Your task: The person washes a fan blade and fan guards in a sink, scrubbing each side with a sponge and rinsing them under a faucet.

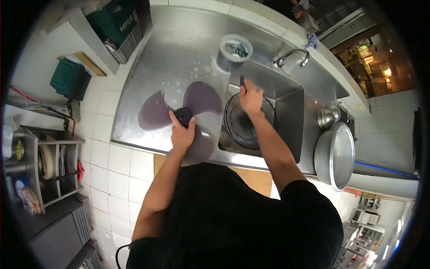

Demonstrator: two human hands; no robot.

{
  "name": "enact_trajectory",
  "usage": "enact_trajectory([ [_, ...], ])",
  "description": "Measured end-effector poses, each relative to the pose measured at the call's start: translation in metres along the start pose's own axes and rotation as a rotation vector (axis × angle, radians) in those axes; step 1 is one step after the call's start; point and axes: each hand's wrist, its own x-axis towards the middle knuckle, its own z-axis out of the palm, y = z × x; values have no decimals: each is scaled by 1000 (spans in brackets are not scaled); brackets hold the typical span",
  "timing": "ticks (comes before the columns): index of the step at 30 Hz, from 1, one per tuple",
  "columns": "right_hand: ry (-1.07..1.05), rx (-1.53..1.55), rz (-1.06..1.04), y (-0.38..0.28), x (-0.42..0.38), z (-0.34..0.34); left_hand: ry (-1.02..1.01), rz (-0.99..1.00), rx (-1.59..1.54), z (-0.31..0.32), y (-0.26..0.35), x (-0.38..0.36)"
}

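Note:
A three-bladed fan blade [202, 99] with purplish translucent blades lies on the wet steel drainboard. My left hand [181, 135] grips its black hub [183, 116] between thumb and fingers. My right hand [251, 97] is closed above the sink, and a small dark end sticks out past its fingers; I cannot tell what it is. Below that hand, a round black wire fan grille [234, 130] rests in the sink basin [291, 112], partly covered by my forearm.
A tub [228, 62] with cloudy water and something dark stands behind the sink's left corner. The faucet [291, 58] rises at the back. A large metal bowl [320, 150] leans at the right, near smaller bowls [326, 119]. Shelves [58, 170] stand at far left.

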Motion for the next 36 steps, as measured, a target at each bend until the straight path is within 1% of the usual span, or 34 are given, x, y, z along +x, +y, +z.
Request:
enact_trajectory([
  [1,7,129,35,-8,36,-12,-93,-21,-74,-2,-3,1],
  [2,5,258,74,-23,70,-33,-135,-37,5,-11,4,-6],
  [3,-73,246,144,-35,100,-48,-174,-55,83,-23,12,-15],
  [4,-152,239,208,-45,127,-55,-161,-54,96,-34,10,-18],
  [5,-149,257,210,-53,151,-56,-90,42,130,-45,6,-21],
  [6,-293,117,218,-60,172,-54,-21,136,163,-55,0,-24],
  [7,-437,-26,220,-64,185,-48,-8,131,173,-63,-9,-25],
  [8,-435,-11,215,-68,190,-42,147,216,330,-69,-18,-23],
  [9,-606,-129,113,-69,192,-33,301,297,486,-75,-26,-20],
  [10,-776,-252,4,-69,195,-22,227,253,483,-81,-32,-16],
  [11,-780,-244,-11,-67,198,-13,238,240,485,-83,-38,-16],
  [13,-820,-174,-113,-49,208,5,109,243,644,-90,-45,-16],
  [14,-825,-168,-127,-35,219,12,56,206,581,-89,-51,-12],
  [15,-862,-15,-98,-19,232,17,61,196,579,-87,-59,-10],
  [16,-896,136,-67,-21,238,14,187,215,391,-84,-64,-9],
  [17,-900,135,-78,-22,237,12,312,233,200,-82,-70,-8],
  [18,-633,207,19,-31,229,-6,416,115,180,-82,-64,-9],
  [19,-367,275,118,-38,214,-25,419,105,178,-82,-72,-4],
  [20,-374,275,114,-50,192,-40,475,-42,-75,-79,-85,3],
  [21,-338,383,105,-67,166,-56,526,-186,-330,-78,-92,10],
  [22,-300,491,99,-81,144,-66,498,-324,-548,-78,-90,16],
  [23,-255,557,-54,-81,113,-48,494,-329,-548,-79,-93,18],
  [25,-568,557,30,-118,51,-65,140,-420,-1011,-81,-102,23],
  [26,-707,531,79,-138,23,-74,111,-388,-1003,-78,-97,19],
  [27,-721,561,55,-148,-6,-73,114,-389,-1009,-78,-90,15],
  [28,-817,485,46,-163,-24,-85,4,-426,-964,-79,-83,8],
  [29,-829,367,-85,-165,-48,-74,-104,-462,-920,-77,-79,1],
  [30,-708,444,-226,-168,-73,-64,-88,-416,-958,-68,-77,-5],
  [31,-790,268,-292,-181,-82,-66,-75,-371,-981,-60,-74,-10],
  [33,-788,61,-359,-200,-84,-54,91,-221,-904,-31,-90,-5],
  [34,-794,56,-366,-210,-76,-43,93,-228,-912,-36,-74,-14],
  [36,-816,30,-378,-223,-55,-21,113,-353,-742,-59,-23,-36],
])
